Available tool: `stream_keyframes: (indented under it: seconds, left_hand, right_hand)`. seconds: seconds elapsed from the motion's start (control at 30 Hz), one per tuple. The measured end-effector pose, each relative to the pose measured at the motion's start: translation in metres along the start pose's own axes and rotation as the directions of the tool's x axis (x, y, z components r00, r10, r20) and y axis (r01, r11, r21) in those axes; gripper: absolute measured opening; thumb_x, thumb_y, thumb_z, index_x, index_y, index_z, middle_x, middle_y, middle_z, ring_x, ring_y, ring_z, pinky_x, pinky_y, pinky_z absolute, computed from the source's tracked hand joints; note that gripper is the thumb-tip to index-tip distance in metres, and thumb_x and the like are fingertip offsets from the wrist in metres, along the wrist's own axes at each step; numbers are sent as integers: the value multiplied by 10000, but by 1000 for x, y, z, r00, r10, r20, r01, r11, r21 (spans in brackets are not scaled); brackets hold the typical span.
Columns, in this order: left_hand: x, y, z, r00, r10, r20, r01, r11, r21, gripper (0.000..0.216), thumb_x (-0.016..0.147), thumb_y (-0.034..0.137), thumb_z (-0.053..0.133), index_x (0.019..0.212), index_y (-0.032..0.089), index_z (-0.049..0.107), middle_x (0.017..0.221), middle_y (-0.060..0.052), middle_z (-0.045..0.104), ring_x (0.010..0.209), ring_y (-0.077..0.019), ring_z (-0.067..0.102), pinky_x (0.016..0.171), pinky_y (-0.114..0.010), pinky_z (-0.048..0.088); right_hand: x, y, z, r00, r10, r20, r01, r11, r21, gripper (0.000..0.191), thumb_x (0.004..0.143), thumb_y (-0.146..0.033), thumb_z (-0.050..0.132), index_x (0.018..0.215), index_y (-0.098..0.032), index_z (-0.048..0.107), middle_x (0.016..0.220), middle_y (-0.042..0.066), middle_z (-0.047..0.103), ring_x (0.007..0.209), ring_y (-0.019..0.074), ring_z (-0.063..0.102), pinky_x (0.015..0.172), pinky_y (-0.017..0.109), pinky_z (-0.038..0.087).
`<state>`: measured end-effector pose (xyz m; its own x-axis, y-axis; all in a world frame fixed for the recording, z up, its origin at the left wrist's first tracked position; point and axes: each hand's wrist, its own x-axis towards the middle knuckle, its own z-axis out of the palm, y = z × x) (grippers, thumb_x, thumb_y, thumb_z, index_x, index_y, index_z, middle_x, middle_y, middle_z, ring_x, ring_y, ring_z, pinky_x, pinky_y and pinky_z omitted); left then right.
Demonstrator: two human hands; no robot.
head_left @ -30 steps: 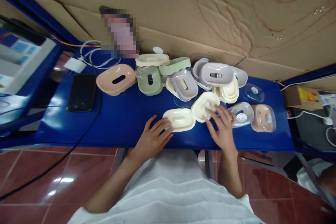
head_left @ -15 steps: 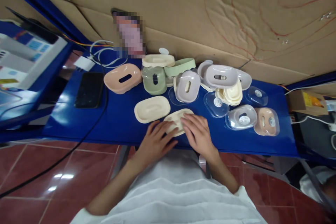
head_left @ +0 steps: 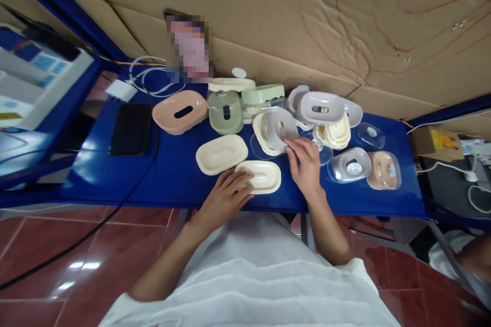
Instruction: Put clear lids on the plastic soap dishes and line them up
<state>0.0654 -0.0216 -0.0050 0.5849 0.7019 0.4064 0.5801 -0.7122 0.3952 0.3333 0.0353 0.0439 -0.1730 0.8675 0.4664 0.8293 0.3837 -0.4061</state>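
Left hand (head_left: 226,195) flat on cream tray (head_left: 261,176), long axis along worktop (head_left: 172,173); right hand (head_left: 305,163) nearer, pinching tilted grey lid (head_left: 279,126) (just beyond tray).

A pixelated patch (head_left: 188,47) hides whatever stands against the cardboard. The right hand (head_left: 305,166) covers part of the grey lid (head_left: 282,129); the left hand (head_left: 225,198) hides the cream dish's (head_left: 263,175) near-left rim.
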Motion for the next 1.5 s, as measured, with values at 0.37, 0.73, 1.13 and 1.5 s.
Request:
stream_keyframes:
  seconds: [0.37, 0.73, 1.13, 1.5]
  left_hand:
    - [-4, -3, 2, 990, -47, -130, 31, 991, -128, 659, 933, 150, 800, 1518, 243, 509, 1584, -225, 525, 1462, -358, 581, 1126, -513, 593]
    - [-11, 1, -3, 997, -63, -34, 62, 998, -24, 743, 907, 279, 861, 1566, 260, 518, 1709, -245, 385, 1449, -393, 583, 1109, -512, 591]
    - [-16, -6, -5, 998, 12, 62, -14, 999, 34, 553, 1040, 351, 703, 1540, 168, 554, 1609, -154, 582, 1539, -361, 501, 1205, -554, 523]
    - [-22, -1, -12, 998, -53, -38, 52, 997, -49, 502, 954, 220, 779, 1436, 190, 645, 1495, -163, 655, 1428, -365, 575, 1149, -563, 568]
  right_hand:
    - [-109, -17, -30, 982, -143, 124, 120, 977, 175, 347, 1064, -264, 582, 1403, -264, 657, 1247, 133, 673, 1328, 329, 664, 1044, 532, 629]
    - [-94, -29, -11, 886, -290, 361, 274, 957, 95, 405, 1061, -209, 639, 1458, -284, 650, 1393, 57, 753, 1479, 255, 579, 1345, 569, 297]
    - [-91, -19, 5, 846, -351, 400, 329, 936, 124, 398, 1095, -283, 596, 1489, -271, 647, 1542, 85, 660, 1524, 264, 533, 1313, 557, 338]
    - [6, -8, 10, 886, -163, 434, 236, 964, -120, 366, 1124, -245, 508, 1440, -200, 688, 1359, 107, 753, 1133, 269, 671, 924, 412, 486]
